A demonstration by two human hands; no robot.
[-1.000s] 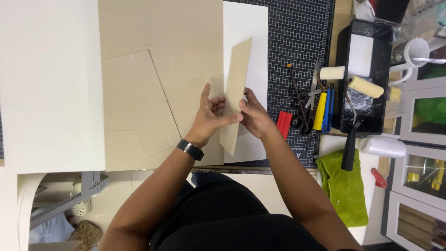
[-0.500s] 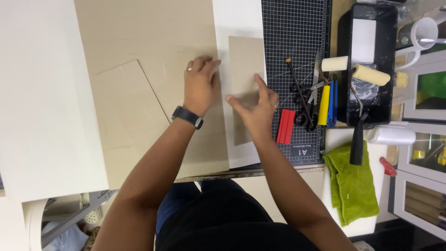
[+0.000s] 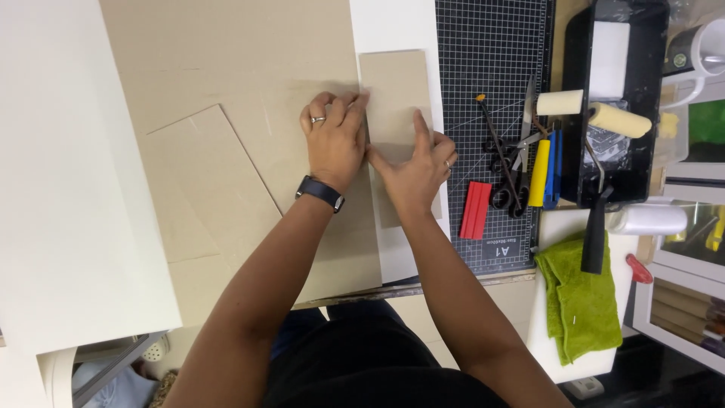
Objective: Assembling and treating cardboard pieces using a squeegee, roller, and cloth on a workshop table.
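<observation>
We saw one narrow cardboard strip (image 3: 395,91) flat on white paper, left of the cutting mat (image 3: 491,53). Our left hand (image 3: 334,140) and right hand (image 3: 417,166) pressed it, fingers spread flat, gripping nothing. Two foam rollers (image 3: 596,109) lay right.

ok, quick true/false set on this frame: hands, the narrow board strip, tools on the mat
1. Both hands press on the narrow board strip. True: the left hand sits at its left edge, the right hand flat on it.
2. The strip stands on edge. False: it lies flat on white paper.
3. A watch is on the right wrist. False: it is on the left.
4. A red block lies on the cutting mat. True.
5. The green cloth lies in the black tray. False: it lies below the tray, which holds a foam roller.
</observation>
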